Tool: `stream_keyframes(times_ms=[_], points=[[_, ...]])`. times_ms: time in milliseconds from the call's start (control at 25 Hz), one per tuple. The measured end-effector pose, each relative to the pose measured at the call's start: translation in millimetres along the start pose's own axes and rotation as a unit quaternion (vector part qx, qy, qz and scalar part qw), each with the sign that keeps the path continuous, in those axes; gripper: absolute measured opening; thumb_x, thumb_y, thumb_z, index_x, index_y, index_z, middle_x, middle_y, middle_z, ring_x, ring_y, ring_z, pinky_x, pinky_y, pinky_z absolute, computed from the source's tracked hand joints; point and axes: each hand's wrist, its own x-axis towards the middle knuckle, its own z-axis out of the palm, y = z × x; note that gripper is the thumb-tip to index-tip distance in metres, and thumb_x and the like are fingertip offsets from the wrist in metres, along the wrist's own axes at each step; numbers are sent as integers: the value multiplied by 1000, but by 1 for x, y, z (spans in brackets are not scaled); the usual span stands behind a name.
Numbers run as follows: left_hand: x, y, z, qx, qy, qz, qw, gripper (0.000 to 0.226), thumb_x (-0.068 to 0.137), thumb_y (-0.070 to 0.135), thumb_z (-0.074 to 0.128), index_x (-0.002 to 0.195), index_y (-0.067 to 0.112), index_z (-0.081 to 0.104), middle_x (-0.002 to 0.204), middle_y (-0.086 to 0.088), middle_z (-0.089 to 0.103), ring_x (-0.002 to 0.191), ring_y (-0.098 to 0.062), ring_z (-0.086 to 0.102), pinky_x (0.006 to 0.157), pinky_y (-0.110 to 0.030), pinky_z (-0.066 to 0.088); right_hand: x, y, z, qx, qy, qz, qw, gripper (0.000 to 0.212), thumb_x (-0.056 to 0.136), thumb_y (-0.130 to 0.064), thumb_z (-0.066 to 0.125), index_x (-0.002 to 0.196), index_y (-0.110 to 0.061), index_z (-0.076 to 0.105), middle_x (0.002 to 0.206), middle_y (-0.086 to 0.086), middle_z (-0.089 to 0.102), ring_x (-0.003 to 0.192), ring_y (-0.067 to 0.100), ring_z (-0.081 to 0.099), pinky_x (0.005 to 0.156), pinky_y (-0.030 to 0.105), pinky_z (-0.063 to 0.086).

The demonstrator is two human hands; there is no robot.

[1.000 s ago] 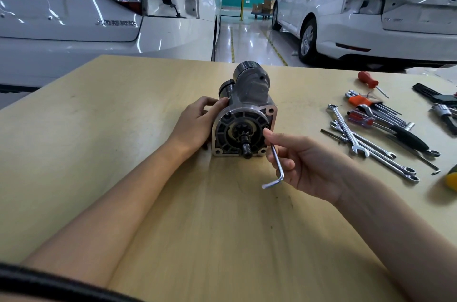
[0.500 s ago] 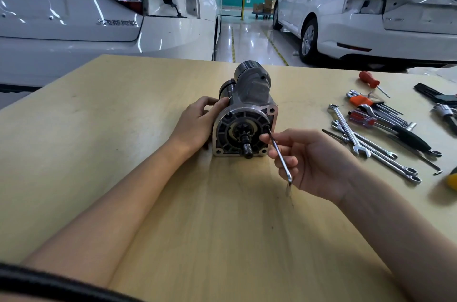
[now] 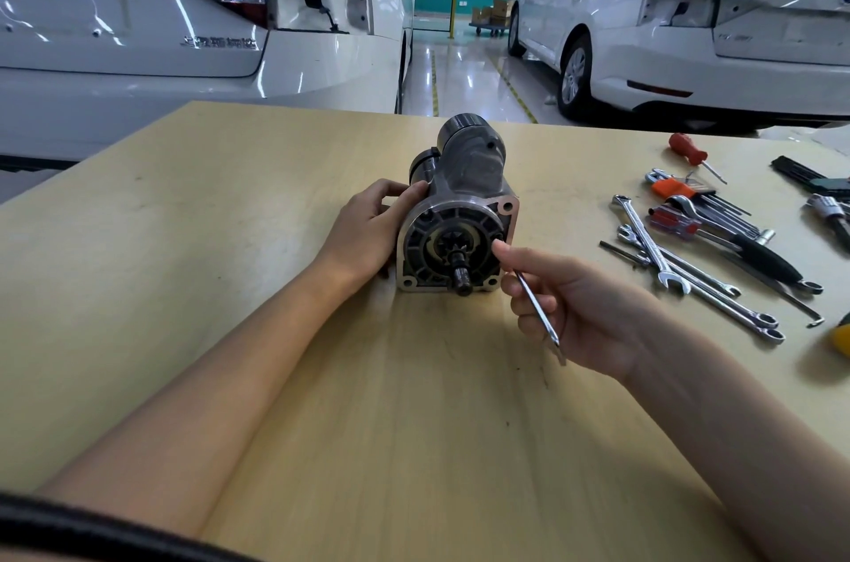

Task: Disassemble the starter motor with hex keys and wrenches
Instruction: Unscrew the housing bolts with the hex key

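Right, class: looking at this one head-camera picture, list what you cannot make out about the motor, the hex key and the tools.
- Hex key tip: head view, hidden behind the right hand thumb at the starter motor face, so seating is unclear.
- Motor's left side: covered by the left hand.
- Motor's rear end: hidden by its own body.
- Wrenches: size marks too small.
- Yellow tool: cut off by the right edge.

Two white cars (image 3: 193, 23) stand behind the wooden table (image 3: 230, 239), a red-handled screwdriver (image 3: 688, 152) on it.

"SUPERB" in chrome letters — on the left white car's boot lid (image 3: 138, 9).
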Motion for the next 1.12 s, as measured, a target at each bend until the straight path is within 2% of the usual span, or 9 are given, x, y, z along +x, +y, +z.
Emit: stream_keyframes(times_ms=[200, 360, 480, 680, 800, 920, 1000, 1120], points=[[-1, 0, 0, 4, -4, 7, 1000, 35, 95, 44, 52, 107, 14, 66, 84, 5, 72, 70, 0, 67, 64, -13, 49, 0, 1, -1, 4, -9, 1, 1000, 24, 69, -27, 71, 70, -16, 50, 55, -1, 54, 31, 4, 35, 31, 14, 32], [-1, 0, 0, 3, -5, 6, 1000, 35, 95, 45, 52, 106, 14, 66, 84, 5, 72, 70, 0, 67, 64, -15, 50, -2, -2, -3, 33, -14, 5, 999, 12, 75, -19, 62, 80, -9, 63, 54, 2, 56, 31, 6, 36, 31, 15, 32], [-1, 0, 0, 2, -4, 5, 1000, 35, 95, 45, 52, 105, 14, 66, 84, 4, 72, 70, 0, 67, 67, -18, 50, -3, -3, -4, 58, -18, 5, 998, 21, 71, -11, 58, 87, -3, 69, 57, 5, 58, 34, 7, 40, 33, 16, 36], [0, -1, 0, -2, -5, 7, 1000, 31, 95, 44, 53, 102, 17, 66, 81, 7, 71, 67, 1, 66, 62, -13, 48, -4, -1, -1, 40, -14, -14, 999, 15, 68, -13, 68, 80, -5, 64, 58, 7, 62, 33, 5, 44, 32, 15, 37], [0, -1, 0, -7, -1, 2, 1000, 28, 95, 43, 53, 99, 19, 66, 78, 9, 71, 66, 3, 65, 60, -11, 46, -1, 1, 1, 23, -4, -16, 1000, 15, 62, -20, 73, 66, -12, 62, 55, 4, 59, 32, 3, 43, 32, 14, 37], [0, -1, 1, -4, -1, 3, 1000, 28, 95, 43, 54, 100, 18, 66, 77, 9, 71, 65, 5, 65, 59, -9, 45, 0, 2, 1, 16, -5, -8, 1000, 18, 66, -24, 72, 52, -17, 62, 54, 1, 58, 32, 3, 42, 31, 14, 36], [0, -2, 1, -3, 1, 4, 1000, 29, 95, 43, 54, 100, 18, 66, 77, 8, 71, 64, 5, 65, 58, -9, 44, 0, 2, 2, 12, -11, -6, 1000, 17, 68, -25, 71, 56, -17, 63, 56, 1, 61, 32, 4, 42, 31, 14, 36], [0, -2, 0, -6, 1, 4, 1000, 28, 95, 44, 54, 99, 19, 66, 75, 9, 70, 63, 5, 64, 57, -9, 43, -2, 0, 0, 22, -15, -2, 1000, 14, 72, -23, 66, 74, -12, 59, 56, 4, 61, 32, 5, 41, 31, 15, 36]])
